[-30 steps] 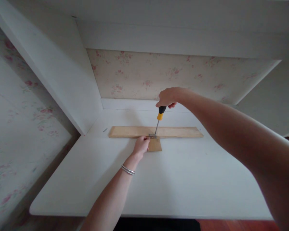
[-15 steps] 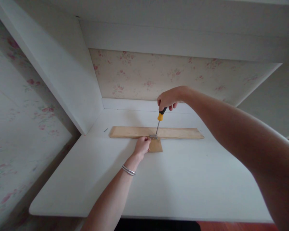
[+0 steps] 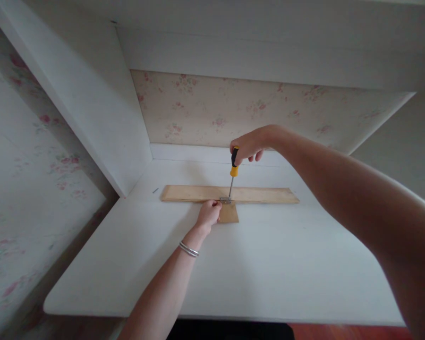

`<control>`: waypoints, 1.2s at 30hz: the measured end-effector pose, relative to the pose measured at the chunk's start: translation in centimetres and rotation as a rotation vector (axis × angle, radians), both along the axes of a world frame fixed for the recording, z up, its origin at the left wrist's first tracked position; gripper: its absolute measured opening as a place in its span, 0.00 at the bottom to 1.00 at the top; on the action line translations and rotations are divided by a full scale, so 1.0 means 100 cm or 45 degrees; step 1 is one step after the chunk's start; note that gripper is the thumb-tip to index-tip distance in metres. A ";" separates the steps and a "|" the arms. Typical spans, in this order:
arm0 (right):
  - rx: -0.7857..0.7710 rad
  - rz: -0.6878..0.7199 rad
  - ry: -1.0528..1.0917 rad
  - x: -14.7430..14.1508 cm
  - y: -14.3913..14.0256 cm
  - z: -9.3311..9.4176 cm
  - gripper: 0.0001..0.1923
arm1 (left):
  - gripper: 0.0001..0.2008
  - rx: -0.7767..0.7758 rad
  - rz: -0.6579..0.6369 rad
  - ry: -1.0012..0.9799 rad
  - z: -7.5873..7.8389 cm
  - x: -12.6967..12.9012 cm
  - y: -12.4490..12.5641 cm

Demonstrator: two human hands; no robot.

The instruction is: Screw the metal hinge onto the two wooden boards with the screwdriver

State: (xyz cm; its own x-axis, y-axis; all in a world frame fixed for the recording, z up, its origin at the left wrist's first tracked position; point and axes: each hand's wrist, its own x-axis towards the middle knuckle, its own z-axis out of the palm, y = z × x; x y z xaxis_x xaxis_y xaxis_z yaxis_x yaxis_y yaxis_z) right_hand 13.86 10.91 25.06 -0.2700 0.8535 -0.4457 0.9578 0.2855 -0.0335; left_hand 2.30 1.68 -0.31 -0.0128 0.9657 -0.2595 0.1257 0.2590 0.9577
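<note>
A long pale wooden board (image 3: 262, 194) lies across the far part of a white desk (image 3: 269, 264). A small square wooden piece (image 3: 229, 214) butts against its near edge, joined by a small metal hinge (image 3: 225, 200). My right hand (image 3: 250, 142) grips the black-and-yellow handle of a screwdriver (image 3: 233, 171), held nearly upright with its tip on the hinge. My left hand (image 3: 208, 214), with bangles on the wrist, presses on the small piece and the hinge's left side.
A loose screw (image 3: 155, 191) lies on the desk left of the board. A white side panel (image 3: 92, 104) rises at the left, with a white shelf overhead. Floral wallpaper (image 3: 233, 108) covers the back wall. The desk's front edge runs along the bottom.
My right hand has turned on the screwdriver handle, with more of the handle now showing and the fingers spread lower. The left hand and the boards stay in place.
</note>
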 end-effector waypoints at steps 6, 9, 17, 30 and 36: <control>0.125 0.008 -0.103 0.001 0.005 -0.002 0.21 | 0.09 -0.011 0.014 0.002 0.001 -0.001 -0.001; 0.046 0.051 -0.017 0.001 0.003 -0.001 0.18 | 0.09 -0.010 0.021 -0.007 0.002 -0.001 -0.001; 0.127 0.009 -0.129 -0.002 0.001 0.000 0.19 | 0.09 -0.024 0.023 0.001 0.002 -0.001 -0.001; 0.070 0.018 -0.068 0.000 0.003 -0.002 0.19 | 0.10 -0.041 0.015 0.009 0.004 -0.001 -0.001; 0.093 -0.010 -0.090 -0.002 0.003 -0.002 0.23 | 0.10 -0.023 0.008 0.016 0.005 -0.001 -0.002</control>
